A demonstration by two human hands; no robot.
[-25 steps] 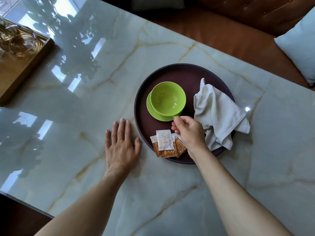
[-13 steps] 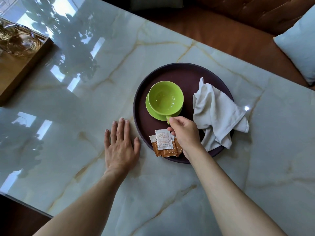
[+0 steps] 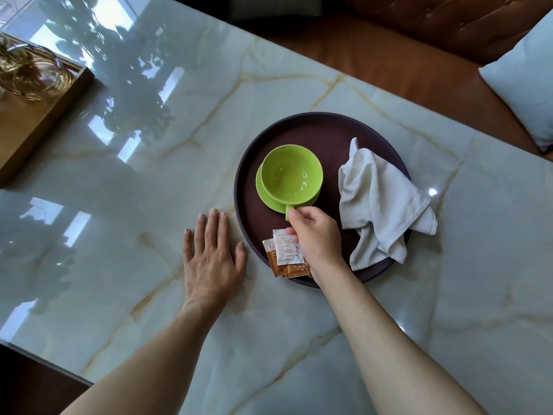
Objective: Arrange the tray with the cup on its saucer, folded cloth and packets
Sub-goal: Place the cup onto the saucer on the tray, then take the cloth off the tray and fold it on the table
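Note:
A round dark purple tray (image 3: 323, 130) lies on the marble table. On it stands a lime green cup (image 3: 291, 174) on a matching saucer (image 3: 263, 193). My right hand (image 3: 317, 238) pinches the cup's handle at the near side. Below the cup lie small packets (image 3: 285, 256), white over orange, partly hidden by my right hand. A crumpled white cloth (image 3: 380, 202) sprawls over the tray's right side and hangs past its rim. My left hand (image 3: 214, 259) rests flat on the table just left of the tray, fingers spread.
A wooden tray (image 3: 45, 115) with glassware (image 3: 33, 76) sits at the table's far left. Behind the table runs a brown leather sofa (image 3: 419, 40) with a pale blue cushion (image 3: 523, 82). The table's near edge crosses the lower left.
My right hand has turned the cup by its handle, swinging the handle leftward. The left hand stays flat on the table.

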